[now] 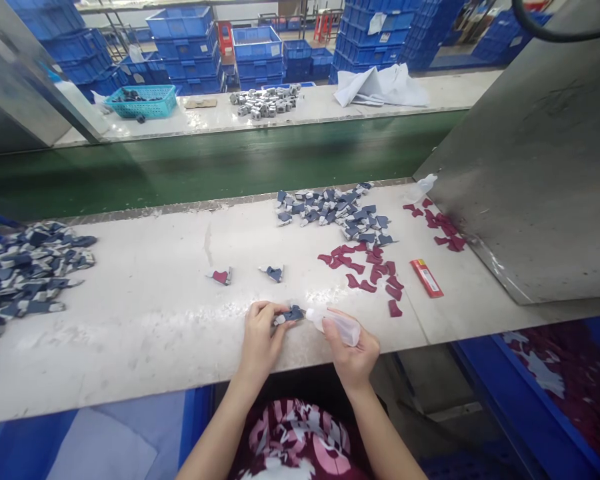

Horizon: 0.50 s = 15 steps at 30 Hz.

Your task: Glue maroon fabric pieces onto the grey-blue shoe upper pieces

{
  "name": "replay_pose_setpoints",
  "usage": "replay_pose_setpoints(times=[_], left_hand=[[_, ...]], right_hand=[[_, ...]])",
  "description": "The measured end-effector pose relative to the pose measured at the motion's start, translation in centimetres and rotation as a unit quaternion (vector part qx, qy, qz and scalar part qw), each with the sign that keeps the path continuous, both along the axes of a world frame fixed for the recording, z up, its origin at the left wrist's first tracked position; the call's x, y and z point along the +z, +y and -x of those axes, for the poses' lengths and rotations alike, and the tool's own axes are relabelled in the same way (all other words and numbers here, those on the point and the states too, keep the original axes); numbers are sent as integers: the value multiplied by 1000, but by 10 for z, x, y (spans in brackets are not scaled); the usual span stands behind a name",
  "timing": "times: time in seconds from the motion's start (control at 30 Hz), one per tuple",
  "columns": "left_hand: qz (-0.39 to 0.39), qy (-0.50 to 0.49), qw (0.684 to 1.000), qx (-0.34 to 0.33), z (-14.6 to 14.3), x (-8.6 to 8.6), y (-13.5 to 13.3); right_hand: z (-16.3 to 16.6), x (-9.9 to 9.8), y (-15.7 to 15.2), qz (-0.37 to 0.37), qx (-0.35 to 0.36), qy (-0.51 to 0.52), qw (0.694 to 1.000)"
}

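Note:
My left hand [260,337] pinches a small dark blue and grey piece [290,315] at the near edge of the white worktable [145,320]. My right hand [353,353] is wrapped round a small clear squeeze bottle [336,325], its tip pointing left and touching that piece. Two pieces lie just beyond my hands: one with a dark red patch [221,275] and one blue [273,272].
A heap of blue-grey pieces [335,212] and scattered dark red patches [367,270] lie ahead right, with a red flat stick [427,277]. Another large pile [25,273] is at left. A slanted metal panel [540,167] stands right. A green conveyor belt [205,167] runs behind.

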<state>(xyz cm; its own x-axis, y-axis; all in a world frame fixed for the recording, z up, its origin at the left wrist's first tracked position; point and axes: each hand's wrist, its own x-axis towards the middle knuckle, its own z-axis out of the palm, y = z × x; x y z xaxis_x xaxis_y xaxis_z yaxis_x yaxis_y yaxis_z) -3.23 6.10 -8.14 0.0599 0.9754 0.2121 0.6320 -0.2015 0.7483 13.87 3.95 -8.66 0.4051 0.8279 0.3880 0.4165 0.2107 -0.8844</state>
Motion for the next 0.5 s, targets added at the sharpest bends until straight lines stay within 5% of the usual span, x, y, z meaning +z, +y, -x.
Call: replay_pose_setpoints(times=[0.5], left_hand=[[-1, 4, 1000, 2, -1, -1, 0]], right_hand=[[-1, -3, -3, 13, -40, -5, 999]])
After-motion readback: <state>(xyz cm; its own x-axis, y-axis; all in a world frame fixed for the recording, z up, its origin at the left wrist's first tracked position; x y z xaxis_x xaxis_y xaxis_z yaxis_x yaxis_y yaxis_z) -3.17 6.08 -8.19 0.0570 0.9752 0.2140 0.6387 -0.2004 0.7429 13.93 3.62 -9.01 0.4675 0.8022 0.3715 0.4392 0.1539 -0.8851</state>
